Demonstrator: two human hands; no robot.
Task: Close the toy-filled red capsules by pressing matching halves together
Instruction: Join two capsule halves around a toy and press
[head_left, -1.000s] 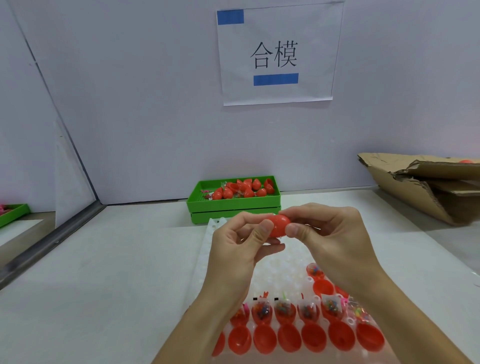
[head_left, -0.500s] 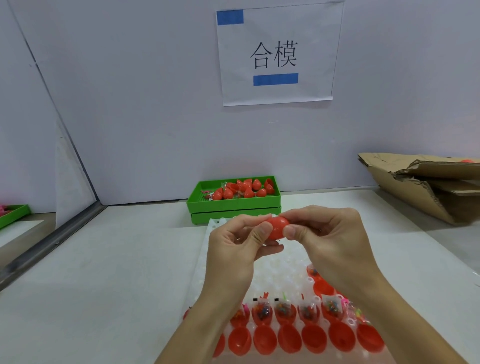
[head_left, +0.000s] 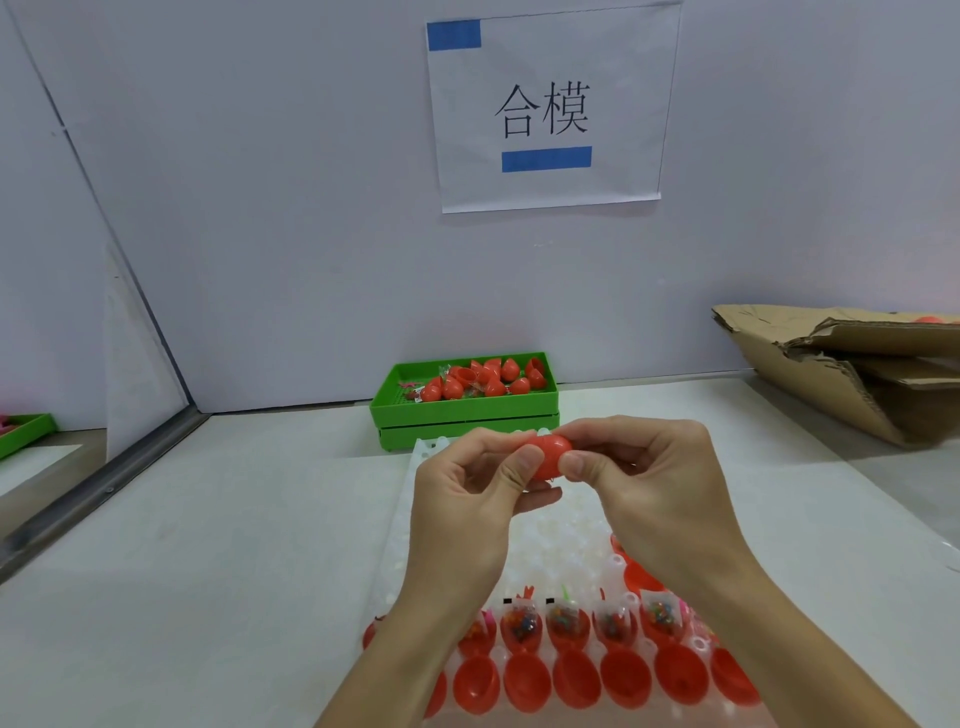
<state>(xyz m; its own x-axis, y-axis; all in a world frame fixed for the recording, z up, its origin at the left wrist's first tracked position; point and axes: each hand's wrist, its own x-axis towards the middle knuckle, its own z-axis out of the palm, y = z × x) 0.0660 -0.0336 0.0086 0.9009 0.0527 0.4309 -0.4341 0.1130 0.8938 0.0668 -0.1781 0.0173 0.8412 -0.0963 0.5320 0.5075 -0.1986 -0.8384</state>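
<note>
Red capsule (head_left: 546, 457) pinched by both hands' fingers (head_left: 524, 467), white table (head_left: 234, 545); grey wall (head_left: 285, 208)

A bin (head_left: 464, 410) is sitting behind the tray (head_left: 415, 519); halves (head_left: 574, 686) are lying in the tray's near rows; a box (head_left: 852, 374) is lying far right.

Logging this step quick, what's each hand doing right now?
Left hand: pinching the small red plastic capsule.
Right hand: pinching the same capsule from the other side.
</note>
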